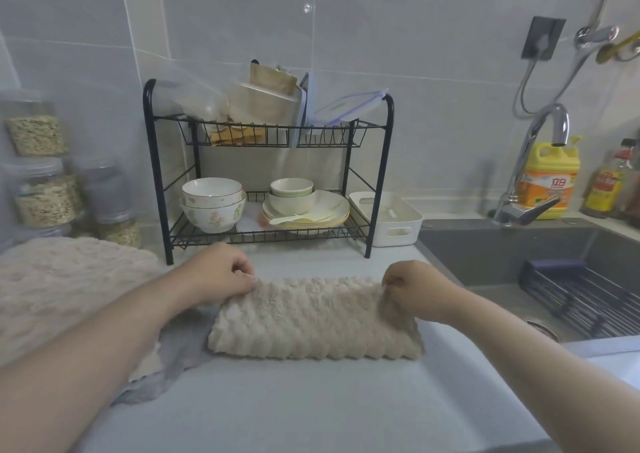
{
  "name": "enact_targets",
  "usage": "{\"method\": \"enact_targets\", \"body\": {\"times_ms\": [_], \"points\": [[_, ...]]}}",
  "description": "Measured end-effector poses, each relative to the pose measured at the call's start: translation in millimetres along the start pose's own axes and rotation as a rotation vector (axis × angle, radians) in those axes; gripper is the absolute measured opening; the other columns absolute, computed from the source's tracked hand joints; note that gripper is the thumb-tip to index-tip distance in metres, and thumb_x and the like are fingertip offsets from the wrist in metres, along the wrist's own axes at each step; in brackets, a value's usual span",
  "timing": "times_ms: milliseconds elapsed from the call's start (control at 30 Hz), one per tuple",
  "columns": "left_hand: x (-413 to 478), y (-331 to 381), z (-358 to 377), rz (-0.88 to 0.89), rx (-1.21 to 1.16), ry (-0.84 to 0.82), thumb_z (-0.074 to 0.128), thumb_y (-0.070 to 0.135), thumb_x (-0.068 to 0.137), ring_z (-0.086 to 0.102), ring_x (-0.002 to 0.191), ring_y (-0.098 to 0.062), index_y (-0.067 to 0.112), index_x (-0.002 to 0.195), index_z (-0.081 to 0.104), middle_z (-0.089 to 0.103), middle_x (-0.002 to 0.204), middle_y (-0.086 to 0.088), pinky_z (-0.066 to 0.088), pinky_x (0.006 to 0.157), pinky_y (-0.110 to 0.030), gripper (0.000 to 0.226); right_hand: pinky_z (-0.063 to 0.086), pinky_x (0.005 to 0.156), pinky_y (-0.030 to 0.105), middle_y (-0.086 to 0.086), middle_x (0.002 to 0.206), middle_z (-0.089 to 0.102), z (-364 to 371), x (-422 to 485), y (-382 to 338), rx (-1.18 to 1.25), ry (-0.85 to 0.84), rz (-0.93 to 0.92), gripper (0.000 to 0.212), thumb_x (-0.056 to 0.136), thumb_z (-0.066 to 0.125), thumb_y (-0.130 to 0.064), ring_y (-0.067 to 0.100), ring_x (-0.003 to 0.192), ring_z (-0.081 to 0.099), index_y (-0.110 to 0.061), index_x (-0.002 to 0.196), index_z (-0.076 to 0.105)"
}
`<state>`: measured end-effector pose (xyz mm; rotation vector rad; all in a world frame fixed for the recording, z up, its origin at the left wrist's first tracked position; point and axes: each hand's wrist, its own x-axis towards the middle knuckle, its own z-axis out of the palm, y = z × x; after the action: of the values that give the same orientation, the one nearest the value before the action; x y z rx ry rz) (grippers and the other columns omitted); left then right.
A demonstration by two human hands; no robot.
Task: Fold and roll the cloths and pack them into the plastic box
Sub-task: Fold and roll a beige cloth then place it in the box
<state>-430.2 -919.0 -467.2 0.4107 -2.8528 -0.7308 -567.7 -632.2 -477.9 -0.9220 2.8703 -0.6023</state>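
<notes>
Pinching folded cloth point(313, 317) corners, left hand point(221, 272), right hand point(414, 288)

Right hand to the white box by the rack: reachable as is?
Likely yes. The box sits just beyond the right hand, bare counter between, top open. The hand pinches the cloth, though.

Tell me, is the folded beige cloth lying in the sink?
No, the beige cloth lies on the counter, left of the sink.
</notes>
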Motion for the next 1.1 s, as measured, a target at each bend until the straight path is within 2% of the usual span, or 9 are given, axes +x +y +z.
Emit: {"method": "enact_targets", "body": {"times_ms": [33,133,333,467,567,667,800,967,1100], "points": [[8.6,-1.9,7.1,0.001,-0.003,-0.009,0.069,0.019,0.080,0.064,0.069,-0.011,0.019,0.070,0.070,0.071,0.077,0.001,0.049,0.064,-0.025,0.010,0.044,0.078,0.026,-0.002,0.105,0.061,7.0,9.8,1.2,-0.022,-0.002,0.010,0.027,0.087,0.044,-0.009,0.017,0.093,0.054,-0.018,0.101,0.065],[24.5,-9.5,20.8,-0.014,0.016,-0.003,0.065,0.018,0.084,0.056,0.063,-0.004,0.021,0.071,0.066,0.067,0.076,0.005,0.041,0.056,-0.020,0.013,0.042,0.083,0.027,0.002,0.115,0.062,20.3,30.7,9.5,-0.034,-0.006,0.005,0.029,0.090,0.041,-0.010,0.020,0.100,0.053,-0.017,0.110,0.061],[40.5,-21.8,27.8,-0.057,0.166,-0.011,0.065,0.023,0.086,0.058,0.082,-0.011,0.024,0.075,0.063,0.064,0.087,0.006,0.041,0.064,-0.022,0.011,0.045,0.079,0.029,0.002,0.107,0.065,21.2,50.8,20.6,-0.091,0.019,-0.012,0.022,0.093,0.043,-0.013,0.020,0.092,0.054,-0.017,0.102,0.062],[45.4,-20.4,28.5,-0.110,0.163,0.069,0.060,0.020,0.090,0.054,0.073,-0.012,0.016,0.077,0.063,0.059,0.076,0.007,0.035,0.053,-0.019,0.013,0.041,0.073,0.029,0.008,0.107,0.063,13.5,56.7,16.1,-0.164,0.003,-0.022,0.024,0.098,0.037,-0.014,0.022,0.087,0.052,-0.012,0.108,0.059],[48.7,-20.1,30.9,-0.143,0.193,0.080,0.056,0.018,0.090,0.052,0.071,-0.012,0.014,0.079,0.063,0.059,0.078,0.004,0.033,0.052,-0.021,0.013,0.038,0.068,0.028,0.010,0.101,0.059,12.7,59.0,10.1,-0.208,-0.007,-0.032,0.022,0.097,0.037,-0.010,0.023,0.083,0.050,-0.008,0.108,0.055],[50.2,-21.6,35.2,-0.145,0.240,0.041,0.057,0.019,0.090,0.053,0.079,-0.014,0.017,0.081,0.062,0.058,0.084,0.004,0.036,0.059,-0.024,0.010,0.039,0.067,0.028,0.009,0.093,0.056,15.1,62.3,4.4,-0.287,-0.019,-0.028,0.018,0.095,0.039,-0.010,0.023,0.079,0.049,-0.008,0.103,0.056],[50.2,-24.7,35.5,-0.125,0.246,0.030,0.060,0.023,0.089,0.055,0.086,-0.014,0.021,0.083,0.062,0.060,0.091,0.005,0.040,0.070,-0.026,0.006,0.043,0.074,0.030,0.008,0.103,0.060,18.5,70.6,4.2,-0.369,-0.058,-0.028,0.021,0.096,0.040,-0.015,0.024,0.085,0.049,-0.010,0.107,0.057],[46.9,-26.6,31.6,-0.175,0.286,0.006,0.062,0.031,0.087,0.062,0.090,-0.021,0.009,0.090,0.069,0.068,0.098,-0.006,0.049,0.079,-0.033,0.023,0.043,0.092,0.030,0.005,0.124,0.060,26.1,67.8,17.3,-0.156,-0.051,-0.037,0.029,0.098,0.046,-0.023,0.025,0.112,0.056,-0.015,0.124,0.058],[45.6,-30.0,30.4,-0.195,0.274,-0.045,0.063,0.033,0.087,0.060,0.077,-0.019,0.012,0.076,0.062,0.067,0.086,-0.004,0.044,0.067,-0.030,0.023,0.044,0.073,0.024,0.005,0.103,0.066,32.0,60.6,28.6,-0.002,0.013,-0.053,0.016,0.094,0.056,-0.025,0.019,0.087,0.061,-0.015,0.098,0.068]]}}
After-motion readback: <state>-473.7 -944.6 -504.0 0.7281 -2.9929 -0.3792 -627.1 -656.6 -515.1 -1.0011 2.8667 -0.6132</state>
